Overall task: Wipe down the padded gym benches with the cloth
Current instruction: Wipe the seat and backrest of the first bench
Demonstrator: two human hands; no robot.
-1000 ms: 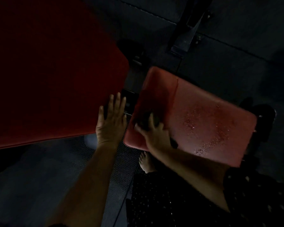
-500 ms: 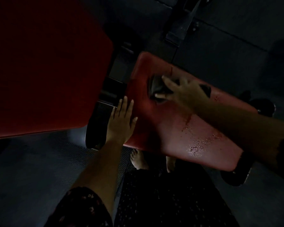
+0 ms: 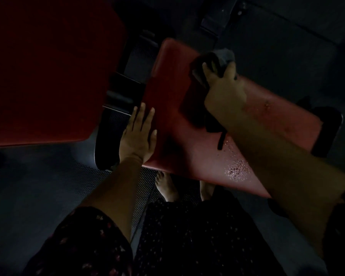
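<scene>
A small red padded seat pad [image 3: 187, 148] lies in front of me, with wet droplets glinting near its front edge. My right hand [image 3: 224, 84] holds a dark cloth [image 3: 220, 56] at the pad's far edge, fingers curled over the bunched fabric, and a loose end of the cloth trails back under my wrist. My left hand [image 3: 138, 134] rests flat with straight fingers on the pad's left edge. A larger red back pad [image 3: 48, 72] fills the upper left, separated from the seat by a gap.
Black metal frame parts [image 3: 124, 92] show in the gap between the two pads. A dark support bar [image 3: 215, 18] runs away behind the seat. The floor is dark rubber matting [image 3: 38, 186]. My bare feet [image 3: 165, 186] stand under the seat's front edge.
My right hand has swept the cloth from the seat's near left corner across to its far edge. My left hand shifted from the gap onto the seat's left edge.
</scene>
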